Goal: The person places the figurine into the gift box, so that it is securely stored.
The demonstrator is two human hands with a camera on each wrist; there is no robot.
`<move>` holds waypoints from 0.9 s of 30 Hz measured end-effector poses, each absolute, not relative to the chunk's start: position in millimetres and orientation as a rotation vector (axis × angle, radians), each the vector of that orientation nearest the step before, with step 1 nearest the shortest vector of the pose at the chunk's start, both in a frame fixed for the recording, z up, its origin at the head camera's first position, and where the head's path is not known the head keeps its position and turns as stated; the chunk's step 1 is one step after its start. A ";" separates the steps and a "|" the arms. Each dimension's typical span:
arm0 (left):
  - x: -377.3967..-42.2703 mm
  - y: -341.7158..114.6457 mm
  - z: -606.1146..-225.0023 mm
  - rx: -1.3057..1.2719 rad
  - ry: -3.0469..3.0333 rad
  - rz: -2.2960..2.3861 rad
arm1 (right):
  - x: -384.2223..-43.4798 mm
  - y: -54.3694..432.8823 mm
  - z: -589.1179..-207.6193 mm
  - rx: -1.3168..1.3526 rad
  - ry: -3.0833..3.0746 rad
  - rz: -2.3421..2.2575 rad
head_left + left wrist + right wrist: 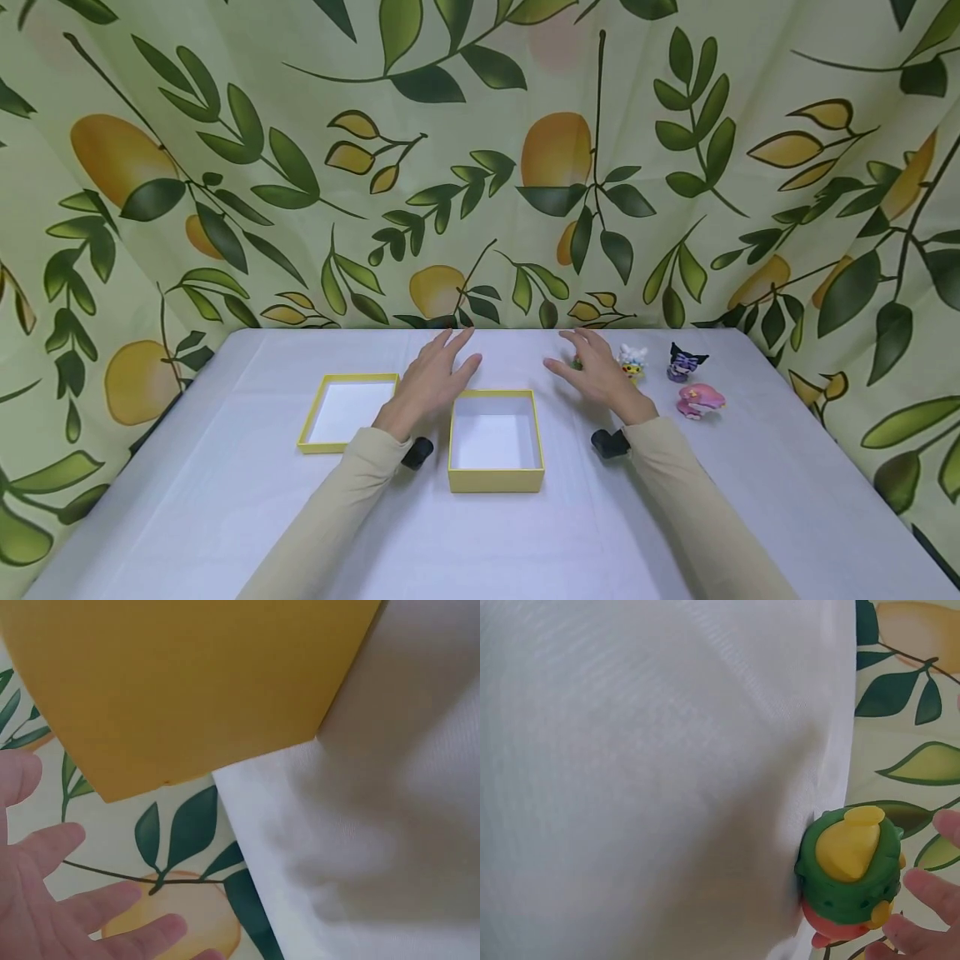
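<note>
My left hand hovers between a shallow yellow-rimmed lid and an open yellow box, fingers spread and holding nothing. In the left wrist view the box's yellow side fills the top, apart from the fingers. To the right of the box, my right hand is held over the table with extended fingers. A green toy figure with a yellow patch and a red base stands near its fingertips in the right wrist view; in the head view the hand mostly hides it. Whether they touch, I cannot tell.
Right of my right hand stand a white-and-yellow figure, a dark purple figure and a pink figure. A white cloth covers the table. A leaf-and-fruit patterned curtain hangs behind its far edge.
</note>
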State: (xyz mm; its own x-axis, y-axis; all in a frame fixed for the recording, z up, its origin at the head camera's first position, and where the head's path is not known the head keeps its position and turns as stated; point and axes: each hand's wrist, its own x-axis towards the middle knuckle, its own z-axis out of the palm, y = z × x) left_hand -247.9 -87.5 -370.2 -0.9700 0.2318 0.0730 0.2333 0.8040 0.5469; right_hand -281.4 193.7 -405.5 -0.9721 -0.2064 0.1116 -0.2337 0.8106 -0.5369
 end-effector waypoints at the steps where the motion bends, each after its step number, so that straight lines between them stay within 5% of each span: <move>1: -247.0 -87.7 -370.3 -0.383 -2.979 -0.919 | -281.3 193.9 -405.8 0.356 -2.942 0.884; 27: -238.5 -98.2 -377.7 -0.392 -2.971 -1.227 | -283.1 202.2 -414.8 0.299 -3.004 0.981</move>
